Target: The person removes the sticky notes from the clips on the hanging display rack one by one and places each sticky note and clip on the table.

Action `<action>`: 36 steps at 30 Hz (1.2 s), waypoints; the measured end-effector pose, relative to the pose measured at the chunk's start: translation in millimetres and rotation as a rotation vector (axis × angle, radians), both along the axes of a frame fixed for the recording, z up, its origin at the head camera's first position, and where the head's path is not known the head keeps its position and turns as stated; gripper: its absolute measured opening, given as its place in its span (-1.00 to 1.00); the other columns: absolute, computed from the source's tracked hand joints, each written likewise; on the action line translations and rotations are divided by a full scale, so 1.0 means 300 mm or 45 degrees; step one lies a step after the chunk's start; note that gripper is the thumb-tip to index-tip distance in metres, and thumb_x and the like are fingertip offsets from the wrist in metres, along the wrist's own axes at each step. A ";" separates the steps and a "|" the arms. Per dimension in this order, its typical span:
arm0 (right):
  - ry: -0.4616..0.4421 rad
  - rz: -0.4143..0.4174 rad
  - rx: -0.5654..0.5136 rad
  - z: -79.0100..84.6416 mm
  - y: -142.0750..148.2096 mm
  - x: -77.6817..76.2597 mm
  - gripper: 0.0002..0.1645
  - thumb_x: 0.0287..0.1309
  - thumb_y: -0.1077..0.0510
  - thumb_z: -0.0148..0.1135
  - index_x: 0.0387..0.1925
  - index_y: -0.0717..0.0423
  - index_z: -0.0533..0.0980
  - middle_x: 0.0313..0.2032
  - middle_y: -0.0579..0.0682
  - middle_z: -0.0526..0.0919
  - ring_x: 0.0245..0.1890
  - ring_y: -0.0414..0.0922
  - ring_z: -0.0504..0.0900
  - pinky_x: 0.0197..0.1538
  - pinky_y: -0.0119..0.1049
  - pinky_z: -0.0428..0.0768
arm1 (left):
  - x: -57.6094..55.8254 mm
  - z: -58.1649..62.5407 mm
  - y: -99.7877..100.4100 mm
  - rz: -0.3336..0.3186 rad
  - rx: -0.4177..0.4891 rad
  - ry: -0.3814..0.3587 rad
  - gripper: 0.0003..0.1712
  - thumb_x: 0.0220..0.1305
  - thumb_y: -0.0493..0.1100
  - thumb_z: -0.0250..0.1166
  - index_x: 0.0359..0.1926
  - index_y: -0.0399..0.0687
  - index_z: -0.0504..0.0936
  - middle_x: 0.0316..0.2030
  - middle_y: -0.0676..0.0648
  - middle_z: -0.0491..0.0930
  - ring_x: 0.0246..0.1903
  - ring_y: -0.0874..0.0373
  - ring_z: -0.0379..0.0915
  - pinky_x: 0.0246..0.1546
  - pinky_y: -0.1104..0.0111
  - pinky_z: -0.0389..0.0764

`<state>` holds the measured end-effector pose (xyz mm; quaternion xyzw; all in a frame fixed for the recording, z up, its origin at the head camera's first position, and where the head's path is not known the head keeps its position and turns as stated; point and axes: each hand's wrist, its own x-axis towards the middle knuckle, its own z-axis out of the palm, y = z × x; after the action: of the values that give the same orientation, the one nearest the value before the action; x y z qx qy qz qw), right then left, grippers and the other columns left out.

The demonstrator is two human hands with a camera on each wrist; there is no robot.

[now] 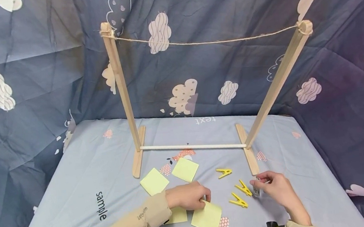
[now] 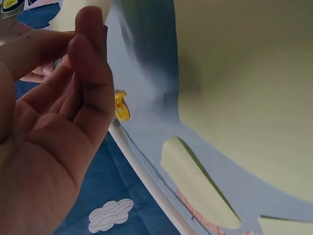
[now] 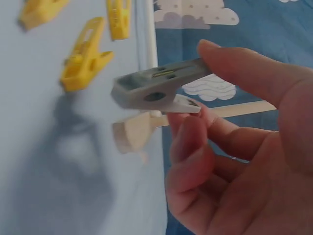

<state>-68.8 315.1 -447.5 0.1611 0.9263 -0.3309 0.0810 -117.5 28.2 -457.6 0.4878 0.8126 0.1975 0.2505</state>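
My left hand (image 1: 189,196) pinches the top corner of a pale yellow paper square (image 1: 208,219) between thumb and fingers. Another yellow square (image 1: 177,216) lies partly hidden under that forearm, and two more squares, one left (image 1: 154,181) and one farther back (image 1: 185,169), are on the cloth. In the right wrist view, a grey clothespin (image 3: 146,88) is held by its handle ends between the thumb and fingers of my right hand (image 1: 276,189). Left of this hand lie three yellow clothespins, one farther back (image 1: 224,172), one nearest (image 1: 243,188) and one in front (image 1: 238,200).
Behind the squares stands a wooden frame with a left post (image 1: 121,86), a right post (image 1: 276,84) and a white bottom rod (image 1: 192,147). Slightly sagging twine (image 1: 207,42) joins the post tops. The right foot (image 1: 248,154) ends close to my right hand. Dark cloud-print fabric (image 1: 47,87) surrounds the table.
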 end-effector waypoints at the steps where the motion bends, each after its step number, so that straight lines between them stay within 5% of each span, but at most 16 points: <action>1: -0.023 -0.009 -0.004 -0.008 -0.001 0.004 -0.40 -0.15 -0.21 0.31 -0.19 0.17 0.54 -0.40 -0.03 0.60 -0.44 -0.18 0.49 -0.47 -0.34 0.42 | 0.002 -0.002 0.002 -0.004 -0.010 0.005 -0.83 0.08 -0.30 0.12 -0.31 0.00 0.57 -0.67 0.18 0.42 -0.73 0.38 0.19 -0.72 0.60 0.27; 20: -0.274 -0.174 -0.039 -0.065 0.003 0.053 -0.34 -0.28 -0.25 0.36 -0.32 0.23 0.52 -0.54 -0.04 0.56 -0.53 -0.16 0.48 -0.52 -0.34 0.39 | 0.025 -0.017 0.021 -0.026 -0.104 0.109 -0.83 0.03 -0.31 0.15 -0.38 0.06 0.58 -0.56 0.21 0.47 -0.64 0.41 0.29 -0.62 0.64 0.32; 36: -0.336 -0.192 -0.056 -0.071 0.008 0.056 -0.34 -0.31 -0.27 0.37 -0.37 0.23 0.50 -0.56 -0.01 0.53 -0.54 -0.15 0.46 -0.52 -0.33 0.38 | 0.027 -0.038 0.030 -0.027 -0.115 0.170 -0.85 0.00 -0.32 0.21 -0.40 0.04 0.56 -0.54 0.18 0.48 -0.58 0.39 0.28 -0.55 0.63 0.31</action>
<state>-51.9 317.4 -469.0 0.2705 0.8853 -0.3323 0.1806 -109.5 37.3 -468.9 0.4966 0.8304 0.1250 0.2195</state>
